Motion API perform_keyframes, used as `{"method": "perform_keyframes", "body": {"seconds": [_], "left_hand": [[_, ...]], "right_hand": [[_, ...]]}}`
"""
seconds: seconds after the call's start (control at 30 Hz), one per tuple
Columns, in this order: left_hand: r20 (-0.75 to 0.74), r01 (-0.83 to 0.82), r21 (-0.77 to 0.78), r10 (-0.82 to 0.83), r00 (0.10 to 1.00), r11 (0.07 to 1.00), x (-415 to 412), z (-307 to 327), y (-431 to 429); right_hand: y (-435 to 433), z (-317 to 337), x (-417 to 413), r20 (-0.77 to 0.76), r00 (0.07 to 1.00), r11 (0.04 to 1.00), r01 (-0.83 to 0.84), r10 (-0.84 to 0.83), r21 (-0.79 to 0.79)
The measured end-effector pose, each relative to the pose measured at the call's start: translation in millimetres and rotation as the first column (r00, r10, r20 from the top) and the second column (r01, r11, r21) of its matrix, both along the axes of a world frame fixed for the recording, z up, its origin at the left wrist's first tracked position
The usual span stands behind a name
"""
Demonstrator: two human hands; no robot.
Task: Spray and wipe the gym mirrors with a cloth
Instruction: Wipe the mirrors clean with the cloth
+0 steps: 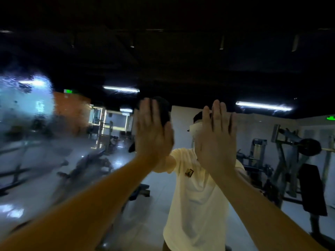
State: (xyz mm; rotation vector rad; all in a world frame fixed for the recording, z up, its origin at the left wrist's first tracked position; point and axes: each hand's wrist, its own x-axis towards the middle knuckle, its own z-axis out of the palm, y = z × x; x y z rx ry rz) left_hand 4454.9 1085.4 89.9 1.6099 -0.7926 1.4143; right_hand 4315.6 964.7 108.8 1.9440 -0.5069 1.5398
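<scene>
Dim gym, all of it seen bounced back in the mirror [59, 134]: weight machines [293, 156] off to the right, benches [87, 163] on the left, tube lights [262, 105] up top. Also got the reflection of a person in a pale yellow t-shirt [195, 196] dead centre.

Definitely looks like the wiping step, not the spraying one. Can see a beaded, foggy patch of spray [25, 105] toward the left edge of the glass, well apart from both hands. Left hand [152, 134] up flat, fingers straight and close together, pressing a dark cloth [163, 111] against the glass near the middle, with a bit of it poking out above and to the right of the fingertips. Right hand [215, 142] just beside it, also flat, fingers straight, holding nothing. Can't tell whether it's actually touching the glass or just hovering. No spray bottle anywhere in view.

Next move, best guess: slide the cloth leftward into that wet haze with steady flat pressure, overlapping the passes to dodge streaks. Probably worth keeping the bare right palm off the glass too, otherwise fresh prints to clean.
</scene>
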Motion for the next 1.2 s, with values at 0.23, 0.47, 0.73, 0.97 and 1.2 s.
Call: {"method": "perform_keyframes", "body": {"seconds": [0.23,0.47,0.73,0.97,1.2], "left_hand": [[0.347,-0.004,0.299,-0.105,0.932,0.954,-15,4,-23],[-0.070,-0.092,-0.068,0.087,0.994,0.993,57,14,38],[-0.051,-0.087,-0.006,0.087,0.995,0.996,25,-13,17],[0.391,-0.106,0.347,-0.041,0.920,0.932,29,-8,21],[0.289,-0.033,0.231,-0.036,0.957,0.972,111,5,84]], "right_hand": [[-6,1,-3,-0.011,0.997,0.997,-0.077,0.077,-0.028],[-6,1,-3,0.005,0.995,0.994,-0.097,0.098,-0.044],[3,0,-2,-0.014,0.997,0.996,-0.071,0.072,0.054],[53,2,26,-0.007,0.992,0.992,-0.124,0.123,-0.002],[70,-8,82,-0.034,0.999,0.999,-0.037,0.036,-0.025]]}}
